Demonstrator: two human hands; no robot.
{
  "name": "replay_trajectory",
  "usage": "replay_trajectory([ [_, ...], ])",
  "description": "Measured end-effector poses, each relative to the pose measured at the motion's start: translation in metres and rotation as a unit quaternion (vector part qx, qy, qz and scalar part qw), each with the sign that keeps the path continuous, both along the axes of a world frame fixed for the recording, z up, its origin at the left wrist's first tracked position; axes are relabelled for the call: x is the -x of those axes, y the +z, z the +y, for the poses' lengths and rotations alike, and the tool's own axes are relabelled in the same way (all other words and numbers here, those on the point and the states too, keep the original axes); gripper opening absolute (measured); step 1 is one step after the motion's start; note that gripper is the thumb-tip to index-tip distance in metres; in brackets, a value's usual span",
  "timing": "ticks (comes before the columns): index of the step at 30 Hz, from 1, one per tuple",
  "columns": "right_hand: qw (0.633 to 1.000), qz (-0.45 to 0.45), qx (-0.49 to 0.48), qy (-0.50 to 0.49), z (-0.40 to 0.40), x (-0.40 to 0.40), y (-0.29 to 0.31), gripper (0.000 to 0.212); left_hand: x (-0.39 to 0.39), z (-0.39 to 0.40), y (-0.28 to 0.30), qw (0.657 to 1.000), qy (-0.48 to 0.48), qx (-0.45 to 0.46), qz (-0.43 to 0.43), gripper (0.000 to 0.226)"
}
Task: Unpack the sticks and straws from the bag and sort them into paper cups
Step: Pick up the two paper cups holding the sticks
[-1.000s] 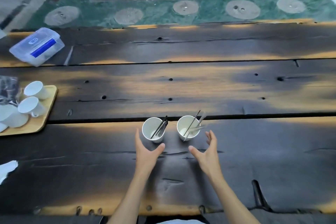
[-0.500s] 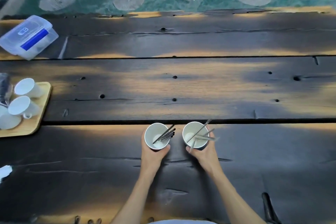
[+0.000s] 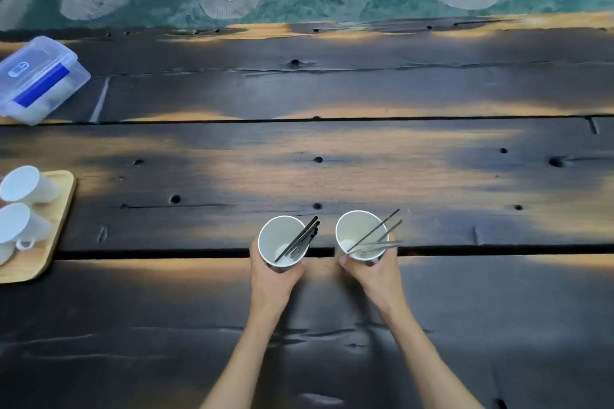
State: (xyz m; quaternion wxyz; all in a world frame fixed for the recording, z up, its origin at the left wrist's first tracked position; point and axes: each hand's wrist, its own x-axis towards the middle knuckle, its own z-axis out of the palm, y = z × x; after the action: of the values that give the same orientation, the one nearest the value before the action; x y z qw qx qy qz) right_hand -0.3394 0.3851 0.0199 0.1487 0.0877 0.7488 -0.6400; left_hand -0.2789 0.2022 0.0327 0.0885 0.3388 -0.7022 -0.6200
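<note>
Two white paper cups stand side by side on the dark wooden table. The left paper cup point(image 3: 278, 239) holds several black sticks point(image 3: 300, 241) leaning to its right rim. My left hand point(image 3: 270, 279) is wrapped around it from the near side. The right paper cup point(image 3: 357, 232) holds several thin grey and clear straws point(image 3: 377, 236) that fan out to the right. My right hand point(image 3: 373, 271) grips this cup from the near side. No bag is in view.
A wooden tray point(image 3: 50, 242) with white ceramic cups point(image 3: 25, 183) lies at the left edge. A clear plastic box point(image 3: 36, 80) with a blue label sits at the far left. A gap between planks point(image 3: 166, 254) runs under the cups.
Both hands were open just short of the cups, then closed around them. Both cups now sit a little farther from me than a second ago.
</note>
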Motion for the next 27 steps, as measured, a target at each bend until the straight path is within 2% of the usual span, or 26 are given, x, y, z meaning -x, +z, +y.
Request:
replay_trajectory([
  [8,0.999,0.029,0.032,-0.012,-0.025,0.114,0.017,0.076,0.114,-0.035,0.015,0.998,-0.011,-0.018,0.058,0.072],
  [12,0.997,0.065,0.028,-0.015,-0.039,0.176,0.023,0.073,0.178,-0.054,0.016,0.996,-0.010,-0.015,0.091,0.073],
  [21,0.993,0.116,0.035,-0.002,-0.073,0.293,0.015,0.071,0.300,-0.090,-0.003,0.991,-0.038,-0.001,0.125,0.077],
  [27,0.993,0.118,0.024,-0.007,-0.085,0.346,-0.001,0.078,0.354,-0.110,-0.022,0.989,-0.056,0.027,0.136,0.078],
])
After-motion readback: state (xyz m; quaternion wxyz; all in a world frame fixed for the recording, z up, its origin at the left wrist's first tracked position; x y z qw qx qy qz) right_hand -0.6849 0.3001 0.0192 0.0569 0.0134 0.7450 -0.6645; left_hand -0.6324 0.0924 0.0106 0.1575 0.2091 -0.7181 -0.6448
